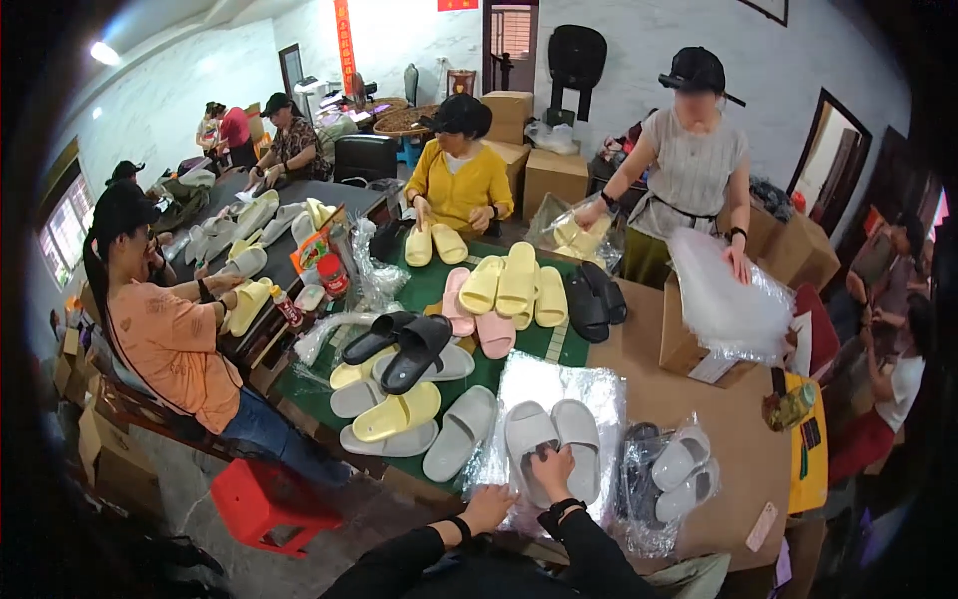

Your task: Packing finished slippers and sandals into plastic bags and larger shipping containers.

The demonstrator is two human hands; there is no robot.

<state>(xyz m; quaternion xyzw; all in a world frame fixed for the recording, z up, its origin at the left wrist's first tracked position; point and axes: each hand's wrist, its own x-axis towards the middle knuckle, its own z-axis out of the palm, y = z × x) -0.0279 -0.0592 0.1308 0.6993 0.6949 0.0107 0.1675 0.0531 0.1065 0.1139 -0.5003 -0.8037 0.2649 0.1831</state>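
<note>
A pair of grey slippers, the left slipper (pixel 528 439) and the right slipper (pixel 579 449), lies on a stack of shiny clear plastic bags (pixel 519 377) at the table's near side. My right hand (pixel 552 471) is at the left slipper, its fingers curled in under the strap and partly hidden. Resting by the near left edge of the bags, my left hand (pixel 489 507) has its fingers stretched forward, with nothing visible in it. Just to the right are bagged slippers (pixel 685 471), grey and dark. A loose grey slipper (pixel 460 433) lies left of the stack.
Yellow slippers (pixel 516 280), pink slippers (pixel 496 334) and black slippers (pixel 416 354) cover the green mat. A cardboard box (pixel 682 334) holds plastic bags (pixel 733 299). Co-workers sit and stand around the table. A red stool (pixel 269 499) stands left; a phone (pixel 761 526) lies right.
</note>
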